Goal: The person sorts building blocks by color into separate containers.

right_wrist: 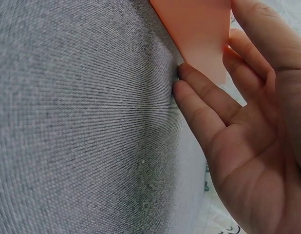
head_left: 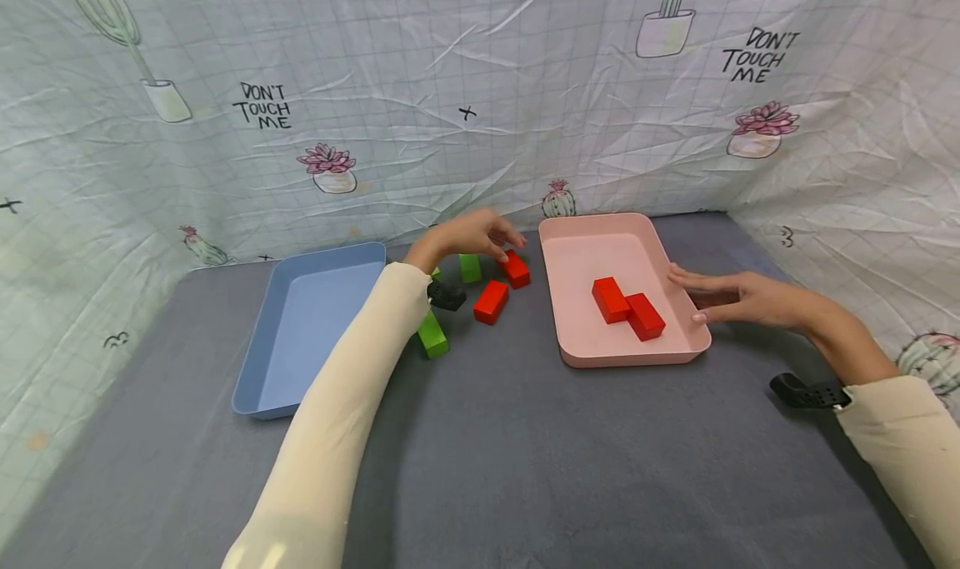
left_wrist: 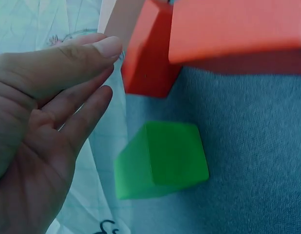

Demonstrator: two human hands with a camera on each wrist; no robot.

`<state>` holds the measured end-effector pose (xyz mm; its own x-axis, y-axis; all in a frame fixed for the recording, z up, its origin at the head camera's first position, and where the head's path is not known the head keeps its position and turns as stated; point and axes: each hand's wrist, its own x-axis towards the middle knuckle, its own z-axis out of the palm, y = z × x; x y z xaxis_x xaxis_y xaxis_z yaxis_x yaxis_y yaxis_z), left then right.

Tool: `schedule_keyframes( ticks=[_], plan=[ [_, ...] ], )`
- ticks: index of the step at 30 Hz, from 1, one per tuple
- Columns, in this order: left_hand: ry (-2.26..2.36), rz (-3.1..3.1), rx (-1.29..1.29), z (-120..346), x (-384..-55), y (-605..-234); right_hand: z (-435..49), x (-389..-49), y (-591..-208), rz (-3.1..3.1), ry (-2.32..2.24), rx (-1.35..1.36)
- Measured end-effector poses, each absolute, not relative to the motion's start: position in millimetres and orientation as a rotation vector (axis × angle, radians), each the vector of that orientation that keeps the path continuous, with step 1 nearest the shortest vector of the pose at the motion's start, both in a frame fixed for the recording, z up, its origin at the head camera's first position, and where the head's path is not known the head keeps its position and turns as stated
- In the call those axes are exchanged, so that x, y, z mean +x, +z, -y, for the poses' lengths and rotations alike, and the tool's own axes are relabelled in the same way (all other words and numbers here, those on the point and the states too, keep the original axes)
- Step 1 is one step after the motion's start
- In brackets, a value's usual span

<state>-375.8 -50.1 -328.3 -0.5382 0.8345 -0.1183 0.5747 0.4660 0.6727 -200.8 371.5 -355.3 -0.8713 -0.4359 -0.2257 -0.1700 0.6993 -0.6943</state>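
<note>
My left hand (head_left: 471, 234) reaches over the group of blocks, thumb and fingers beside the farther red block (head_left: 515, 270). In the left wrist view a gap shows between the thumb and the other fingers (left_wrist: 94, 105), with nothing held. A second red block (head_left: 491, 302) and a green block (head_left: 470, 268) lie close by. My right hand (head_left: 750, 298) rests at the right wall of the pink tray (head_left: 581, 257), its fingers (right_wrist: 201, 105) fairly straight along the outside. Inside that tray are two red blocks, one (head_left: 611, 300) against the other (head_left: 646, 316).
A blue tray (head_left: 318, 302) stands to the left. Another green block (head_left: 432, 336) lies below my left wrist, and part of one more shows behind it. A printed cloth (head_left: 465, 161) hangs along the back and sides of the grey table surface (head_left: 525, 452).
</note>
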Motion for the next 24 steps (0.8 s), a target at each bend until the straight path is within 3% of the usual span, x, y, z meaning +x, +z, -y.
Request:
schedule_keyframes(
  ticks=[24],
  plan=[
    [0.809,-2.335,1.106,53,-386,-352,-373,-203,-359,-2.543,-0.965,-0.478]
  ],
)
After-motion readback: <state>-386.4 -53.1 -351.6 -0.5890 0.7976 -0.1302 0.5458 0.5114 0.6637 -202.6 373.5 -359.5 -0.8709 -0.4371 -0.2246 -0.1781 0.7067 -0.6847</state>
